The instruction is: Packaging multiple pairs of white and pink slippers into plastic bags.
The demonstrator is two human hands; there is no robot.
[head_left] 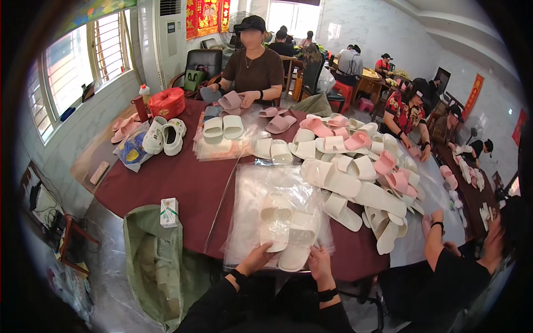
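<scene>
A pair of white slide slippers lies on a stack of clear plastic bags (250, 191) at the table's near edge. The left slipper (276, 213) sits slightly farther away than the right slipper (304, 226), whose sole end juts out toward me. Shiny film seems to cover at least part of the pair. My left hand (257, 258) is closed at the bag's near edge, beside the left slipper's end. On the other side, my right hand (321, 263) has its fingers closed on the bag edge, right of the sole. Both thumbs are partly hard to make out.
A heap of white slippers (361, 202) and pink slippers (358, 140) covers the table's right side. Across the table, a person (252, 72) handles a mauve slipper (230, 100). White clogs (173, 137) stand far left, a small box (169, 212) nearer. A green sack (152, 266) hangs at the near-left edge.
</scene>
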